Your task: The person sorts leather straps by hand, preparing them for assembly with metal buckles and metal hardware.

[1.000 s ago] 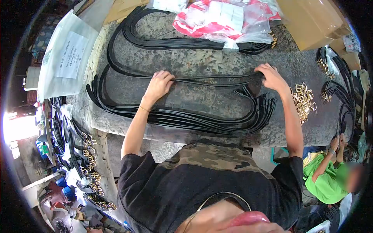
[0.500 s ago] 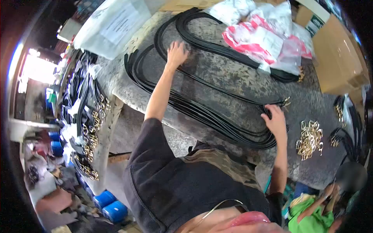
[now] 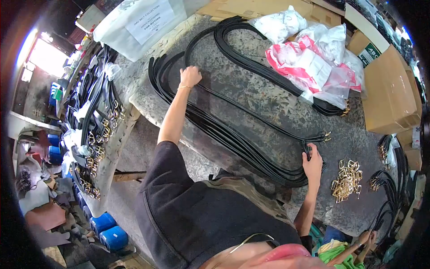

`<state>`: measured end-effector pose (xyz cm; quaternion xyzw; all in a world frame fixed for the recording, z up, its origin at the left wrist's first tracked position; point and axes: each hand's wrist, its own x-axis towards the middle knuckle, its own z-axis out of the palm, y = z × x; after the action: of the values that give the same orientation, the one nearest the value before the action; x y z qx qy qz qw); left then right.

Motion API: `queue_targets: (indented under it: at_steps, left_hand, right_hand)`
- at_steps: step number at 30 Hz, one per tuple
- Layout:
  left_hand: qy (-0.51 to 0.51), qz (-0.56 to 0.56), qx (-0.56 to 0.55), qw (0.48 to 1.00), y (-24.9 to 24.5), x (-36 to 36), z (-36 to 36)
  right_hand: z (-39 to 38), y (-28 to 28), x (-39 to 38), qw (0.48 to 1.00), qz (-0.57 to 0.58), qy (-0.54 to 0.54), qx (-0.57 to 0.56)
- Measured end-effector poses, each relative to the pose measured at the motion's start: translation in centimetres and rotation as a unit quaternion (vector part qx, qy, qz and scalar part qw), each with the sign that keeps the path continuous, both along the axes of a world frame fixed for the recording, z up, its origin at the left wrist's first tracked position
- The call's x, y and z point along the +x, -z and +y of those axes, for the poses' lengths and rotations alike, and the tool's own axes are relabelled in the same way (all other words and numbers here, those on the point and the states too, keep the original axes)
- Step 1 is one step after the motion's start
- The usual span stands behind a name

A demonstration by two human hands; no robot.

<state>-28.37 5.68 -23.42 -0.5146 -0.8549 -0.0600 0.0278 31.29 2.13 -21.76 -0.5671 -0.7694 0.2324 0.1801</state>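
My left hand [image 3: 190, 77] is closed around a few thin black belts [image 3: 255, 112], at the bend where they curve back toward the far edge of the table. These belts run to the right and end in gold buckles [image 3: 326, 136]. A thicker bundle of black belt straps [image 3: 233, 148] lies in a long loop nearer my body. At its right end my right hand [image 3: 312, 163] has its fingers curled over the strap ends, with the thumb at their left side. To the right of this hand lies a pile of loose gold buckles [image 3: 346, 179].
Another black belt bundle [image 3: 268, 74] lies at the back beside plastic bags [image 3: 304, 62]. A cardboard box [image 3: 389, 94] stands back right, a white labelled sack [image 3: 139, 29] back left. Buckled belts hang at a left table [image 3: 121, 148]. A co-worker's hands [image 3: 369, 237] hold straps lower right.
My left hand has gone from spread fingers over the belts to closed around them. My right hand stays at the strap ends, its fingers more curled. The camera view has shifted.
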Motion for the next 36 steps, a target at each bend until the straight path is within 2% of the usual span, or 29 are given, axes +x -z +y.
queue_targets:
  at_steps: [1, 3, 6, 8, 10, 13, 15, 16, 17, 18, 20, 23, 26, 27, 28, 29, 30, 31, 33, 35, 36]
  left_hand:
    - [0.002, 0.000, 0.002, 1.000, 0.2, -0.1, 0.1]
    - [0.040, 0.031, 0.109, 0.993, 0.5, -0.4, 0.9]
    - [0.049, 0.043, 0.154, 0.986, 1.6, -3.2, 3.9]
    - [0.022, 0.029, 0.147, 0.988, 0.8, -4.5, 6.1]
    - [0.015, 0.042, 0.148, 0.988, 1.1, -6.6, 9.1]
    - [-0.045, 0.023, 0.149, 0.988, 0.2, -7.5, 11.9]
    - [-0.089, -0.034, 0.154, 0.983, 2.0, -9.9, 13.7]
    - [-0.116, -0.086, 0.109, 0.984, 1.8, -10.4, 13.8]
    - [-0.119, -0.041, 0.089, 0.988, 1.6, -10.5, 13.7]
    - [-0.117, 0.000, 0.137, 0.984, 2.9, -11.8, 14.3]
    - [-0.120, 0.000, 0.137, 0.983, 2.2, -12.5, 14.1]
    - [-0.155, 0.056, 0.139, 0.977, 2.8, -14.0, 13.5]
    - [-0.159, 0.067, 0.108, 0.979, 2.1, -14.1, 13.0]
    - [-0.174, 0.017, 0.079, 0.981, 1.4, -14.0, 13.1]
    - [-0.174, 0.020, 0.077, 0.981, 0.5, -12.8, 12.6]
    - [-0.178, 0.045, 0.074, 0.980, -0.9, -11.0, 12.3]
    - [-0.179, 0.071, 0.073, 0.979, -2.0, -9.2, 12.3]
    - [-0.125, 0.073, 0.126, 0.981, -2.5, -7.8, 12.2]
    - [0.030, 0.078, 0.222, 0.972, -4.0, -2.8, 10.6]
    - [0.148, 0.017, 0.221, 0.964, -6.5, 5.4, 7.6]
    - [0.239, -0.043, 0.253, 0.937, -7.0, 9.4, 6.1]
  right_hand:
    - [0.0, -0.3, 0.0, 1.000, 0.001, 0.003, -0.011]
    - [-0.1, -1.0, -0.2, 1.000, -0.003, 0.008, -0.028]
    - [-0.2, -1.4, -0.3, 1.000, -0.002, 0.009, -0.026]
    - [0.1, -0.1, 0.0, 0.997, 0.032, -0.038, 0.060]
    - [0.3, 0.3, 0.1, 0.993, 0.054, -0.050, 0.097]
    - [0.2, -0.6, -0.2, 0.998, 0.029, -0.020, 0.051]
    - [-0.1, -1.4, -0.7, 0.999, 0.036, 0.000, 0.041]
    - [-0.1, -1.4, -0.8, 0.999, 0.039, 0.001, 0.036]
    - [0.0, -1.5, -0.9, 0.999, 0.041, 0.001, 0.029]
    - [0.0, -1.8, -1.0, 0.999, 0.039, 0.003, 0.033]
    - [0.1, -2.4, -1.2, 0.999, 0.013, 0.029, -0.033]
    - [0.4, -2.0, -0.7, 1.000, 0.005, 0.016, -0.007]
    - [0.6, -2.1, -0.9, 0.999, 0.001, 0.021, -0.024]
    - [0.7, -2.9, -1.2, 0.996, -0.027, 0.034, -0.074]
    - [0.6, -3.7, -1.4, 0.990, -0.057, 0.049, -0.120]
    - [0.3, -3.7, -1.1, 0.990, -0.054, 0.050, -0.120]
    - [-0.1, -3.6, -0.7, 0.997, -0.042, 0.059, 0.003]
    - [-0.6, -3.3, 0.0, 0.989, -0.029, 0.070, 0.125]
    - [-1.1, -1.2, 5.2, 0.990, 0.014, 0.132, 0.050]
    - [-3.0, -1.0, 8.0, 0.979, 0.046, 0.200, 0.003]
    - [-3.5, -0.3, 8.8, 0.987, 0.067, 0.149, 0.007]
